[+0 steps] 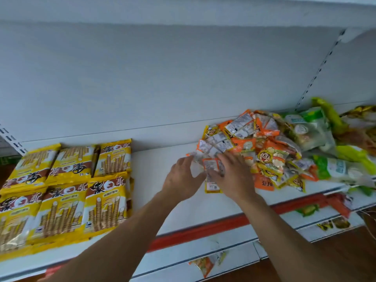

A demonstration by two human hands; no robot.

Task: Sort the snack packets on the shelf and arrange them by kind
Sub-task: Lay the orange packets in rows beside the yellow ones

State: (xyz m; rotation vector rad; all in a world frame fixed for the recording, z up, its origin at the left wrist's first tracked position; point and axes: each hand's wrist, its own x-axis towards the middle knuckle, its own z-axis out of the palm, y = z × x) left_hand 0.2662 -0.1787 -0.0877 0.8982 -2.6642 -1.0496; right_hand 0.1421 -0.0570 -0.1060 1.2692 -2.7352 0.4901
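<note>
On the white shelf (162, 159), several yellow wafer-roll packets (65, 190) lie in two neat rows at the left. A mixed heap of small orange and yellow snack packets (254, 147) sits at the right, with green-and-white bags (311, 131) behind it. My left hand (181, 178) and my right hand (232, 174) meet at the heap's left edge. Both hands press on a few small packets (211, 165) with silver backs; the fingers cover part of them.
A red price strip (203, 228) runs along the shelf's front edge. A lower shelf (234, 259) holds a few stray packets. The white back panel (162, 78) rises behind, and slotted uprights (317, 72) stand at both sides. More green and gold bags (358, 123) lie far right.
</note>
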